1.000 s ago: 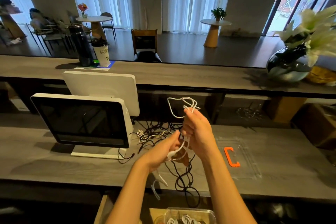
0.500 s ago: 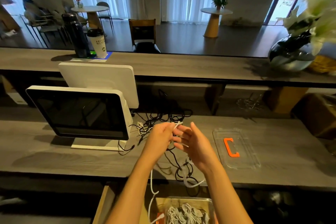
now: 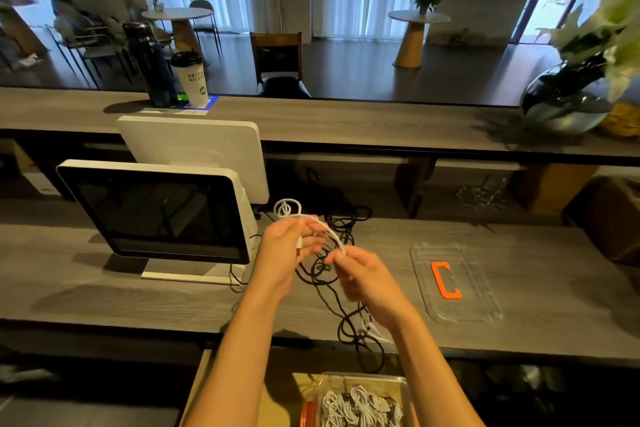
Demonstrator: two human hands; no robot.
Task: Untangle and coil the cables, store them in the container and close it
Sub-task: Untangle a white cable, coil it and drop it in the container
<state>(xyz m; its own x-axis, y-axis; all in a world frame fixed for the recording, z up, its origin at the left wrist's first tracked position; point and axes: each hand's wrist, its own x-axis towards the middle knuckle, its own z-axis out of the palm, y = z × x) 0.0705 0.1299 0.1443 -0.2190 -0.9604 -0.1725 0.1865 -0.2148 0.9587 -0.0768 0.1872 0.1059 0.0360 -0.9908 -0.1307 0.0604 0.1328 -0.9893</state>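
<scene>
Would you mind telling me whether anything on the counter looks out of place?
Yes: a tangle of black cables sprawls over the counter and droops off its front edge, while the container's clear lid lies off to the right.

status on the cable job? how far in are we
Partly done. Done: the clear container at the bottom edge already holds several coiled cables. In hand: the left hand and right hand both hold a white cable, looping it above the counter. Left: the black cable tangle still sprawls over the counter edge, and the clear lid with its orange clip lies off to the right, so the container stays open.
</scene>
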